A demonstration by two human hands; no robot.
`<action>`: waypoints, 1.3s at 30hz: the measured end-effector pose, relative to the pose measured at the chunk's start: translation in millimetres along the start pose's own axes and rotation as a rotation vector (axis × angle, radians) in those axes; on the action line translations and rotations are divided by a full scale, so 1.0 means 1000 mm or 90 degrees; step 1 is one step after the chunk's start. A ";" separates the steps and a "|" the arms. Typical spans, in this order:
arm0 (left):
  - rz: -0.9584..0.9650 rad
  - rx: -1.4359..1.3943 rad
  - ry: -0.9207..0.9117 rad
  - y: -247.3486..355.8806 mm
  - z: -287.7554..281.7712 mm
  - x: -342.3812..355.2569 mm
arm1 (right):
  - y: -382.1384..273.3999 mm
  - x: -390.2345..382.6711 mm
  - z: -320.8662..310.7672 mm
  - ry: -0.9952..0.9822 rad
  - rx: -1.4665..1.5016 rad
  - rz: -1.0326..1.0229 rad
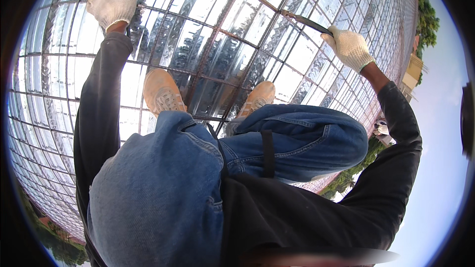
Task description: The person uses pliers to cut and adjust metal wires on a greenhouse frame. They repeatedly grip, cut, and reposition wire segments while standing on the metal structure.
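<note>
My left hand point(111, 1), in a pale knit glove, is at the upper left, its fingers curled over dark, long pieces with a small orange part beside the thumb; I cannot make out what these are. My right hand point(346, 48), also gloved, grips a long dark metal tool point(311, 23) whose rust-coloured tip lies at a bar of the rebar grid point(217, 28). Under the grid is shiny, ribbed metal sheeting point(183, 37).
My feet in tan shoes point(161, 91) stand on the grid below my bent, jean-clad legs point(302, 143). The grid stretches to both sides. Beyond its right edge are green trees point(426, 15), a yellowish structure point(413, 69) and small, unclear shapes point(381, 128) behind my right arm.
</note>
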State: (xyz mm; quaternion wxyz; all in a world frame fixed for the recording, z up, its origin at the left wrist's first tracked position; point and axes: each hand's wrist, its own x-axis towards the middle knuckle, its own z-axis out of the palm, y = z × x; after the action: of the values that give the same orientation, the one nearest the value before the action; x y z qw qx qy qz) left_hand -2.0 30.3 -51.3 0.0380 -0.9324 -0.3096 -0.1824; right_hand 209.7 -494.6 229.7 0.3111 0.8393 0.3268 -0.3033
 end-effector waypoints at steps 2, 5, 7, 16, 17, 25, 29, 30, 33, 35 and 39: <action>-0.003 -0.002 0.007 0.004 0.003 0.000 | 0.009 0.003 0.007 -0.032 0.075 0.029; -0.010 0.012 -0.001 0.005 0.001 0.001 | 0.010 0.009 0.001 -0.142 0.168 0.074; -0.011 0.020 -0.005 0.003 0.000 0.001 | 0.007 0.012 -0.015 -0.249 0.203 0.081; 0.001 0.007 0.005 0.000 0.004 0.000 | -0.002 -0.001 0.011 -0.029 -0.090 -0.024; -0.001 -0.003 0.005 0.001 0.003 0.000 | 0.001 0.001 0.014 -0.041 -0.090 -0.009; -0.005 0.011 -0.004 0.001 0.008 0.000 | 0.016 0.017 0.011 -0.111 0.134 -0.024; -0.001 0.023 -0.005 0.001 0.003 0.002 | 0.028 0.016 0.013 -0.327 0.587 0.078; 0.000 0.023 -0.006 0.001 0.002 0.004 | 0.027 0.017 0.010 -0.345 0.591 0.086; -0.003 0.009 0.003 0.002 0.004 0.002 | 0.026 0.016 0.007 -0.277 0.437 0.067; -0.003 0.005 0.008 0.004 0.004 0.005 | 0.020 0.010 0.025 -0.077 0.118 -0.002; 0.007 0.013 0.015 -0.002 0.001 0.002 | -0.013 -0.003 0.000 0.179 -0.215 -0.021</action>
State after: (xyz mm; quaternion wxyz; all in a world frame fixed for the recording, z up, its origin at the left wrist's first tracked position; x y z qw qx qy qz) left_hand -1.2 33.1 -51.9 0.0522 -0.9314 -0.3062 -0.1898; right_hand 197.9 -488.1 227.6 0.3938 0.8036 0.4272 -0.1293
